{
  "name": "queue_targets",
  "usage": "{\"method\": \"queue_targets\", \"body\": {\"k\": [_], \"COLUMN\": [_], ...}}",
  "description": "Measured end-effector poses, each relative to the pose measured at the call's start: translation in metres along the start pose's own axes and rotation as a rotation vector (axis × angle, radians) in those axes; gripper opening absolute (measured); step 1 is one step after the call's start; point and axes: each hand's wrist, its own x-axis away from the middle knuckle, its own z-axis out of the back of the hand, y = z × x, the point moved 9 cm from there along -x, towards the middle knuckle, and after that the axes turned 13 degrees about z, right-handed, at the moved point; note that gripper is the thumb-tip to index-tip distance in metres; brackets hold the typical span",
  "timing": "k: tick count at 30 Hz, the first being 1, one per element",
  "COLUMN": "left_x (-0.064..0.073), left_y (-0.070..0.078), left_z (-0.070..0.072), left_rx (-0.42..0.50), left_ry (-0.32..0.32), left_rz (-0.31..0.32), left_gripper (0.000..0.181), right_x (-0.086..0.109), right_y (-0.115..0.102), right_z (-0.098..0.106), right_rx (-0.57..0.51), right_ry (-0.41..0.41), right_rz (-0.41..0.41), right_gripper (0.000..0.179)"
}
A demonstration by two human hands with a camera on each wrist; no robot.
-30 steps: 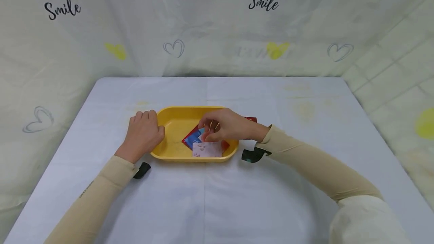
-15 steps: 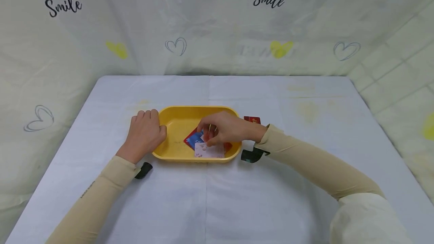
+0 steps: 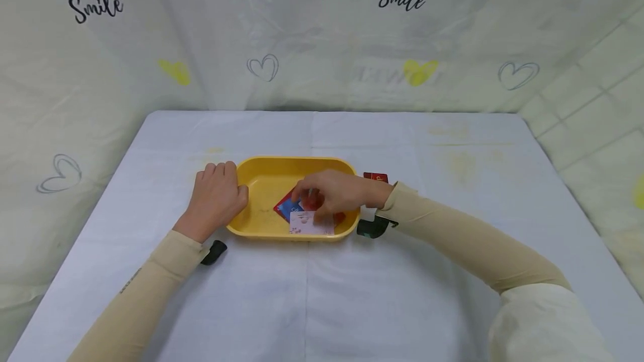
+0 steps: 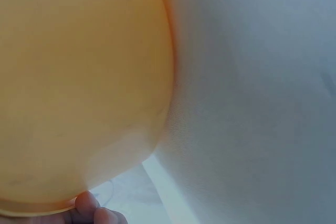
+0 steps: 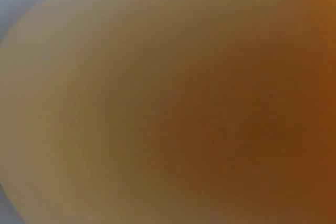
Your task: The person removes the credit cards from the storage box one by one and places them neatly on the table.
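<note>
A yellow plastic tray lies on the white table; its outer wall fills much of the left wrist view. My left hand grips its left rim, with fingertips at the edge. Inside the tray, toward the right, several cards overlap. A pale pink card lies in front, with a blue card and red card edges behind it. My right hand reaches over them, fingers bent down at the blue card and thumb over the pink one. I cannot tell whether it pinches a card. The right wrist view shows only blurred yellow.
A red card lies on the table just right of the tray, partly behind my right wrist. White cloth covers the table. Behind it hangs a pale printed curtain.
My right hand has sunk slightly toward the cards, and its thumb now overlaps the pink card. The left hand stays on the rim. The whole view has shifted slightly.
</note>
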Motion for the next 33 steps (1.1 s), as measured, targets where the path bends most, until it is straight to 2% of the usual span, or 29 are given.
{"method": "queue_targets", "body": {"k": [7,21,28,33], "left_x": [-0.001,-0.001,0.000,0.000], "left_y": [-0.001,0.001,0.002,0.001], "left_z": [-0.001,-0.001,0.000,0.000], "left_rx": [-0.009,0.004,-0.005,-0.007], "left_ry": [-0.006,-0.024,-0.020,-0.012], "left_rz": [0.007,0.010,0.008,0.008], "left_gripper": [0.020,0.020,0.020,0.019], "right_x": [-0.001,-0.004,-0.005,-0.005], "right_y": [0.003,0.001,0.002,0.005], "right_z": [0.002,-0.008,-0.010,-0.009], "right_rx": [0.028,0.004,-0.007,-0.056], "right_ry": [-0.015,-0.085,-0.086,-0.076], "right_rz": [0.001,0.013,0.022,0.007], "right_gripper": [0.046,0.048,0.047,0.046]}}
